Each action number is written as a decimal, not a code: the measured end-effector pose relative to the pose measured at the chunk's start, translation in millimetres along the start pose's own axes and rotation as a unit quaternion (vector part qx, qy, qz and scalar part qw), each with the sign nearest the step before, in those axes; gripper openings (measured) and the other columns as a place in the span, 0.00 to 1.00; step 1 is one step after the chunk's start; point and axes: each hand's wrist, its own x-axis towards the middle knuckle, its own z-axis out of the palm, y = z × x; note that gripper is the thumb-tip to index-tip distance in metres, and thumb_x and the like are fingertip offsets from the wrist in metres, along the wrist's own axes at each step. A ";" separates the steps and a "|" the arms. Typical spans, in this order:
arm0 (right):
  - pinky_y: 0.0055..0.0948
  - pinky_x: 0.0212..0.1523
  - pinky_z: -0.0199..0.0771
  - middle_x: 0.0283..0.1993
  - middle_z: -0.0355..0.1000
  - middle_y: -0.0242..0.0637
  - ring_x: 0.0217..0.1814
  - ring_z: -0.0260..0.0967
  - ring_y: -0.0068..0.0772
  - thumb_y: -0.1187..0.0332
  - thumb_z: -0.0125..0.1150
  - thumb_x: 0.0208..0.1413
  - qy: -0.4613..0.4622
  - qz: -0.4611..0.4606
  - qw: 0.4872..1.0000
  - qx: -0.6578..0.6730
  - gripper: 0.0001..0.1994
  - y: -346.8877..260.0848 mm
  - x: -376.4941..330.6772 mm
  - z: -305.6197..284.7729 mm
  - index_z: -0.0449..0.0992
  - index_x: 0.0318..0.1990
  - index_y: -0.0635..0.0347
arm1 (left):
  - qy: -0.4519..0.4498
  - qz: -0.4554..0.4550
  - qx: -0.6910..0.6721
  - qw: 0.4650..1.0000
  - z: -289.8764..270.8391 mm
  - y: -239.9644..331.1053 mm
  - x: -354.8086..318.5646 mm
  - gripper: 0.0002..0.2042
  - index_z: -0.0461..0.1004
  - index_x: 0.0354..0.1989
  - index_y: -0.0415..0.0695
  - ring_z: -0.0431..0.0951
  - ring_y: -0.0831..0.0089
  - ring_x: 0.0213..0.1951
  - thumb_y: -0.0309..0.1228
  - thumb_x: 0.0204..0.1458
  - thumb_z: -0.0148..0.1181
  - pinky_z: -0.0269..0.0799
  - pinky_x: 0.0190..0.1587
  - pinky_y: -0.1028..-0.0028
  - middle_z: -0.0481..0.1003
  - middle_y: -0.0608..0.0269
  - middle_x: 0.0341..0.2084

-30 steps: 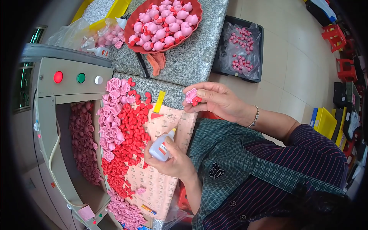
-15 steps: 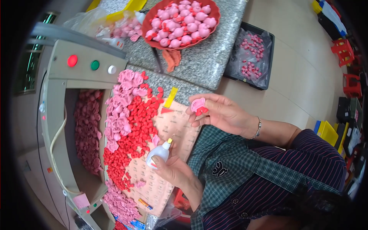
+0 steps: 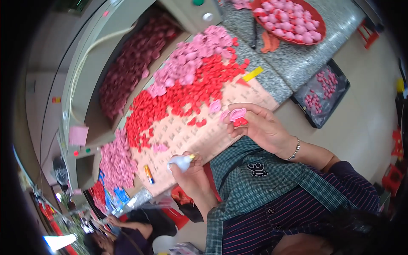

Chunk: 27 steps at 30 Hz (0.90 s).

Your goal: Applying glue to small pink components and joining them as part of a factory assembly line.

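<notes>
Fingers of the right hand pinch a small pink moulded piece with a red piece pressed beneath it, both held just above the near edge of the pale pink worktop board. A thin bracelet circles the right wrist.

Lower down, the left hand is closed around a small white squeeze bottle with a yellowish nozzle, its tip pointing toward the right hand; the two hands are near each other but apart.

Across the board lies a broad heap of red moulded pieces, and beyond it a heap of lighter pink pieces. A few loose pink pieces sit on the bare part of the board, one just beside the held pair. A yellow strip lies at the far corner of the board, on the speckled grey stone counter. A red round tray heaped with pink pieces stands on that counter. A black rectangular tray holding a scatter of pink pieces rests on the floor at the right. To the left, a darker recess of a grey machine holds more reddish pieces, and another pile of pink pieces lies at the board's left end, near a small orange cylinder.
</notes>
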 end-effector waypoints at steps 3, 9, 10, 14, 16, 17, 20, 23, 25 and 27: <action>0.36 0.52 0.75 0.54 0.73 0.48 0.49 0.74 0.37 0.66 0.49 0.68 -0.006 0.041 0.999 -0.002 0.21 16.9 0.7 4.0 0.63 0.65 0.65 | -0.015 -0.154 -0.342 0.927 -26.5 -1.1 -5.3 0.20 0.70 0.48 0.39 0.75 0.65 0.42 0.45 0.60 0.59 0.73 0.45 0.67 0.75 0.55 0.41; 0.35 0.46 0.76 0.53 0.72 0.50 0.43 0.75 0.37 0.66 0.49 0.68 -0.112 0.229 0.967 -0.006 0.25 37.9 -0.4 41.5 0.56 0.70 0.63 | 0.021 -0.135 -0.304 0.943 -38.3 -23.7 -13.9 0.25 0.65 0.57 0.37 0.74 0.63 0.46 0.36 0.56 0.65 0.74 0.52 0.68 0.72 0.54 0.45; 0.35 0.46 0.76 0.53 0.72 0.50 0.43 0.75 0.37 0.66 0.49 0.68 -0.130 0.241 0.962 -0.008 0.25 42.4 0.8 46.9 0.56 0.70 0.63 | 0.030 -0.116 -0.308 0.944 -44.5 -22.4 -12.5 0.25 0.65 0.57 0.37 0.74 0.63 0.46 0.36 0.56 0.65 0.74 0.52 0.68 0.72 0.54 0.45; 0.35 0.46 0.77 0.52 0.73 0.52 0.42 0.75 0.37 0.66 0.50 0.68 -0.153 0.235 0.959 -0.032 0.28 53.1 13.8 60.6 0.53 0.71 0.62 | -0.033 -0.058 -0.274 0.959 -60.2 -20.2 0.6 0.24 0.69 0.53 0.41 0.78 0.62 0.46 0.36 0.51 0.70 0.76 0.49 0.66 0.76 0.54 0.46; 0.35 0.46 0.77 0.52 0.73 0.52 0.41 0.76 0.37 0.66 0.51 0.67 -0.155 0.241 0.956 -0.060 0.28 57.0 19.2 66.8 0.54 0.71 0.63 | -0.056 -0.019 -0.244 0.968 -63.2 -12.2 8.8 0.23 0.69 0.51 0.41 0.79 0.62 0.46 0.34 0.50 0.71 0.76 0.51 0.66 0.76 0.54 0.45; 0.35 0.46 0.77 0.52 0.73 0.52 0.41 0.76 0.37 0.66 0.51 0.67 -0.160 0.244 0.954 -0.063 0.28 58.2 21.4 68.9 0.54 0.71 0.63 | -0.036 0.015 -0.211 0.977 -63.1 -4.8 12.8 0.22 0.69 0.50 0.41 0.79 0.63 0.46 0.30 0.49 0.71 0.75 0.52 0.66 0.76 0.53 0.45; 0.35 0.46 0.77 0.52 0.73 0.52 0.41 0.76 0.36 0.66 0.52 0.67 -0.156 0.245 0.953 -0.083 0.27 61.9 26.2 74.3 0.56 0.70 0.64 | 0.023 0.109 -0.111 0.988 -76.8 9.2 25.4 0.21 0.69 0.49 0.40 0.78 0.65 0.47 0.21 0.46 0.69 0.74 0.54 0.66 0.77 0.52 0.44; 0.34 0.46 0.77 0.52 0.73 0.50 0.41 0.76 0.36 0.66 0.52 0.67 -0.144 0.247 0.950 -0.125 0.26 66.7 28.4 73.1 0.58 0.69 0.64 | 0.072 0.180 0.013 0.981 -94.2 20.0 42.3 0.21 0.68 0.49 0.38 0.77 0.67 0.49 0.14 0.45 0.65 0.72 0.55 0.67 0.76 0.51 0.47; 0.34 0.45 0.78 0.52 0.73 0.50 0.41 0.75 0.35 0.66 0.52 0.67 -0.122 0.233 0.958 -0.116 0.25 74.7 29.3 66.2 0.59 0.68 0.65 | 0.096 0.178 0.133 0.970 -101.1 20.0 56.1 0.19 0.68 0.49 0.36 0.76 0.67 0.49 0.15 0.48 0.64 0.71 0.55 0.69 0.75 0.49 0.50; 0.33 0.45 0.78 0.52 0.73 0.49 0.41 0.75 0.35 0.67 0.52 0.67 -0.119 0.238 0.956 -0.120 0.25 80.7 29.4 63.3 0.60 0.68 0.65 | 0.106 0.171 0.174 0.964 -115.0 11.2 69.6 0.19 0.67 0.50 0.36 0.76 0.67 0.50 0.15 0.49 0.63 0.71 0.55 0.70 0.74 0.49 0.50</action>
